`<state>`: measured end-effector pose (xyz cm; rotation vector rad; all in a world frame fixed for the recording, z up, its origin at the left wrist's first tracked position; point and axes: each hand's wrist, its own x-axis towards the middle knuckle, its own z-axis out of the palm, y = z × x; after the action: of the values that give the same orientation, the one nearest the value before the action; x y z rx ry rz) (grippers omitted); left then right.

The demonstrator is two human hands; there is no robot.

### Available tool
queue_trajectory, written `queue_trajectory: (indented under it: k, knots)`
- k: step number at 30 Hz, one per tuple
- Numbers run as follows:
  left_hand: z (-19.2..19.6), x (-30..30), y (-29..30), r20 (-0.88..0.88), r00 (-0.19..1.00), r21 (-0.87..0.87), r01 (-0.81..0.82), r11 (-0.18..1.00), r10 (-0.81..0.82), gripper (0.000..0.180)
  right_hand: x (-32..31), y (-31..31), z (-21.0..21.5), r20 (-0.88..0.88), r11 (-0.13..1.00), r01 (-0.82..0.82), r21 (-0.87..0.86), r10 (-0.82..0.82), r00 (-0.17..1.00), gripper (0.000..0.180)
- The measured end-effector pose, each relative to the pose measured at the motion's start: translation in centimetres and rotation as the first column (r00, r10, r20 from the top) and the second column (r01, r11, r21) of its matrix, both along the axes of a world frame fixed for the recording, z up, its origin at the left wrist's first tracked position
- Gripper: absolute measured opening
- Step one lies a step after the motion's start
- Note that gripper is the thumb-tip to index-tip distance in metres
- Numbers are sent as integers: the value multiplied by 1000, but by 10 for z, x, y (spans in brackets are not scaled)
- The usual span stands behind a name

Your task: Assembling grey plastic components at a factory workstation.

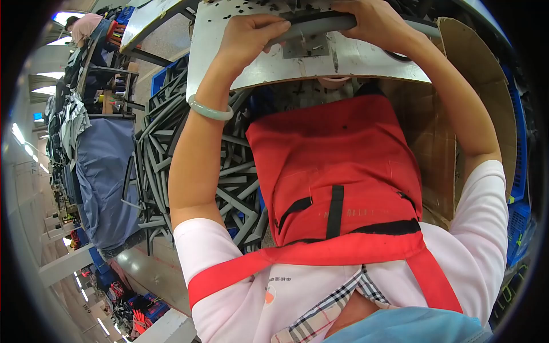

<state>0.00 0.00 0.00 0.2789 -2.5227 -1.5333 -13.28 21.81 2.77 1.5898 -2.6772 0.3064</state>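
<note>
Both hands hold one grey, padded strip with a black side over the white worktable. My left hand pinches its left end between thumb and fingers. Farther right, my right hand is closed round the strip, its fingertips partly cut off by the top of the picture. The strip bows slightly between them. Under it, a square metal plate is set in the tabletop, part of some equipment whose upper portion is out of view. Small black scraps lie scattered on the table.
A large heap of similar grey and black strips stands to my left, by a blue crate. An open cardboard box is at my right, with blue crates beyond. Another person bends over at the far left.
</note>
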Motion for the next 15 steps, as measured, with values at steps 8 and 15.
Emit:
queue_trajectory:
  k: [8,15]
  knots:
    - [2,-6,-5,-11,1000,-2,6,1000,-6,28,-5,-4,2,42,999,12,-51,-10,999,42]
    - [-4,-34,-20,128,989,68,-79,995,70,21,-30,-12,-9,12,984,-5,-179,7,1000,45]
